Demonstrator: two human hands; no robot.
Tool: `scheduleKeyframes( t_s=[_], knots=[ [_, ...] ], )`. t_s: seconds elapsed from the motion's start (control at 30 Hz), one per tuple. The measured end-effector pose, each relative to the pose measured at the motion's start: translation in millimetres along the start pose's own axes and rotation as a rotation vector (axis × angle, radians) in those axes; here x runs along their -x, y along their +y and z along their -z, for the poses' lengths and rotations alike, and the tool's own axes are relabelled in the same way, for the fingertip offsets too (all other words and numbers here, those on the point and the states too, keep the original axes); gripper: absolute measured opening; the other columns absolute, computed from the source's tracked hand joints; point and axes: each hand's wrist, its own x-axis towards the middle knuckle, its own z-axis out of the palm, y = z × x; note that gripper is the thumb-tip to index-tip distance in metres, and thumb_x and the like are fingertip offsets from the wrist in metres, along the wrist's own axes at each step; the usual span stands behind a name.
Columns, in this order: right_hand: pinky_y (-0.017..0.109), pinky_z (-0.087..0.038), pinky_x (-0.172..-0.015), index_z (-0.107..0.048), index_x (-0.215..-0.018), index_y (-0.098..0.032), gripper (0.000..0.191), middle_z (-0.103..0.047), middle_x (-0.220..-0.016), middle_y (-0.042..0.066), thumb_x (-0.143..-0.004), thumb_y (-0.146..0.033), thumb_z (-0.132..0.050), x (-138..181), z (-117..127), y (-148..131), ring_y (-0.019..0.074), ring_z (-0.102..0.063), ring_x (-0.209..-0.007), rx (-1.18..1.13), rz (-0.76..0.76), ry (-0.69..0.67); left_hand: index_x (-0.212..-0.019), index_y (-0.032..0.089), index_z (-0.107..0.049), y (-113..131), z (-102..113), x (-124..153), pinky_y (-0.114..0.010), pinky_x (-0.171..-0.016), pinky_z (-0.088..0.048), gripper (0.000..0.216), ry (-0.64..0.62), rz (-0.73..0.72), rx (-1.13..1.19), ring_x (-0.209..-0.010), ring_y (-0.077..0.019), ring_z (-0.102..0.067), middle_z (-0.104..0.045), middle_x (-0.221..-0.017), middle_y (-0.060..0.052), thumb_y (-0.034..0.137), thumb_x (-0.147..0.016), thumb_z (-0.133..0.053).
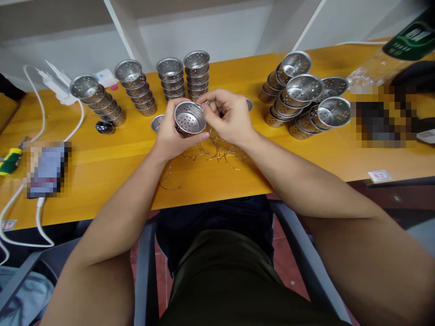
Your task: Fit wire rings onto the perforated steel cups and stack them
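Observation:
A small perforated metal cup [189, 120] is tilted so that its open mouth faces me. My left hand [170, 136] is wrapped round its left and near sides, with the thumb along the front. At the cup's right rim, my right hand [231, 115] has thumb and forefinger pinched together; what is between them is too small to make out. Thin curved metal wires [217, 151] lie loose on the tabletop under the hands. Partly hidden behind my left hand is a round metal piece [157, 123].
Nested perforated cups stand in several stacks at the back left [131, 86] and right [302, 93]. A phone [49, 170] with white cables and a green-yellow tool [12, 160] lie left. A large bottle [390, 54] leans in at right. The wooden desk's front edge [217, 201] is near my lap.

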Motion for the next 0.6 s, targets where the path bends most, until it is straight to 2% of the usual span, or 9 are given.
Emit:
scheduleKeyframes(
  t_s=[0.1, 0.17, 0.27, 0.33, 0.43, 0.53, 0.6],
  knots=[
    [0.04, -0.057, -0.079, -0.077, -0.13, -0.029, 0.049, -0.052, -0.089, 0.002, -0.12, -0.075, -0.063, -1, -2, 2, 0.0255, -0.054, -0.081, 0.001, 0.003, 0.0, -0.151, 0.034, -0.06, 4, 1, -1, -0.068, -0.125, -0.07, 0.121, -0.001, 0.033, -0.031, -0.141, -0.0454, -0.083, -0.078, -0.143, -0.01, 0.094, -0.063, -0.116],
    [0.04, -0.058, -0.08, -0.077, -0.129, -0.028, 0.045, -0.051, -0.087, 0.002, -0.122, -0.069, -0.063, -1, -3, 2, 0.0249, -0.054, -0.08, -0.007, 0.025, 0.015, -0.151, 0.034, -0.059, 7, 1, -1, -0.066, -0.118, -0.073, 0.123, -0.009, 0.029, -0.04, -0.134, -0.0428, -0.085, -0.079, -0.141, -0.01, 0.097, -0.062, -0.114],
    [0.041, -0.06, -0.081, -0.076, -0.133, -0.028, 0.037, -0.051, -0.084, 0.001, -0.122, -0.06, -0.064, 0, -5, 1, 0.025, -0.054, -0.078, 0.003, 0.02, 0.043, -0.155, 0.038, -0.054, 12, 0, -2, -0.058, -0.099, -0.076, 0.117, -0.013, -0.068, 0.005, -0.118, -0.0339, -0.085, -0.08, -0.138, -0.007, 0.101, -0.072, -0.107],
    [0.042, -0.061, -0.082, -0.075, -0.134, -0.028, 0.033, -0.05, -0.083, 0.001, -0.121, -0.057, -0.066, 2, -6, -1, 0.0258, -0.056, -0.08, 0.025, -0.006, 0.044, -0.156, 0.039, -0.052, 15, 0, -2, -0.055, -0.092, -0.075, 0.11, -0.021, -0.09, -0.002, -0.112, -0.0295, -0.084, -0.08, -0.135, -0.005, 0.102, -0.08, -0.101],
    [0.042, -0.062, -0.083, -0.075, -0.126, -0.029, 0.026, -0.05, -0.082, 0.001, -0.118, -0.053, -0.07, 4, -8, -6, 0.0263, -0.056, -0.081, 0.034, -0.018, 0.042, -0.159, 0.037, -0.051, 19, -2, 0, -0.057, -0.098, -0.074, 0.113, -0.044, -0.071, -0.049, -0.118, -0.0303, -0.083, -0.08, -0.139, -0.006, 0.106, -0.082, -0.096],
    [0.042, -0.061, -0.081, -0.075, -0.118, -0.028, 0.022, -0.051, -0.081, 0.002, -0.115, -0.049, -0.071, 4, -11, -10, 0.0258, -0.056, -0.08, 0.018, -0.029, 0.056, -0.16, 0.04, -0.054, 22, -3, 1, -0.063, -0.109, -0.074, 0.122, -0.04, -0.1, -0.027, -0.128, -0.0369, -0.084, -0.079, -0.145, -0.007, 0.107, -0.07, -0.102],
    [0.041, -0.061, -0.079, -0.075, -0.115, -0.028, 0.023, -0.054, -0.082, 0.002, -0.115, -0.051, -0.07, 4, -11, -12, 0.0255, -0.057, -0.08, -0.003, -0.037, 0.053, -0.156, 0.038, -0.06, 23, -4, 1, -0.065, -0.114, -0.072, 0.123, -0.035, -0.042, -0.026, -0.132, -0.0404, -0.085, -0.078, -0.144, -0.008, 0.107, -0.065, -0.105]
  ],
)
